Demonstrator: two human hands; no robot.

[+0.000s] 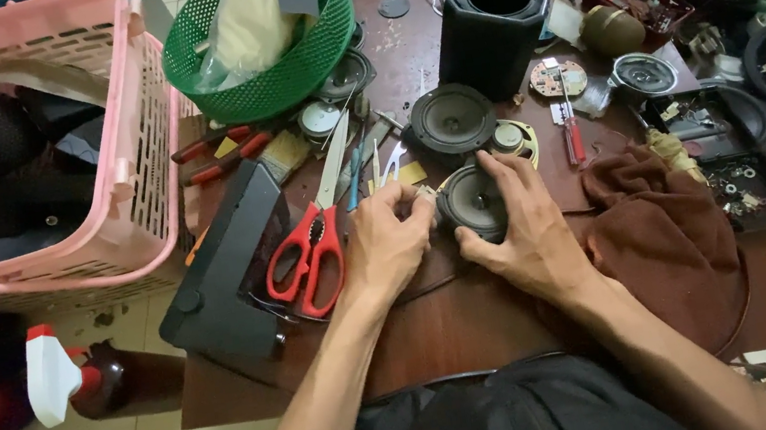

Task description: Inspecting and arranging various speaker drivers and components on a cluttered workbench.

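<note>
Seen from the head camera, both hands meet over a small black speaker driver [474, 201] that lies near the middle of the dark red-brown tabletop [480, 322]. The right hand [519, 230] lies flat over the driver's right side, fingers spread across its rim and cone, pressing it down rather than closing round it. The left hand [389, 244] has its grip pinched tight at the driver's left edge, fingertips closed on a small pale part there; what that part is cannot be told.

Just left of the left hand lie red-handled scissors [312, 246], blades pointing away from the person, resting partly on a flat black box [229, 268]. Behind the held driver sits a second, larger speaker driver [452, 120], and beyond it a tall black speaker housing [494, 21], upright and open at the top. A brown cloth [669, 233] is bunched just beside the right wrist. A green mesh basket [262, 46] and a pink plastic basket [39, 145] stand at the far left.
</note>
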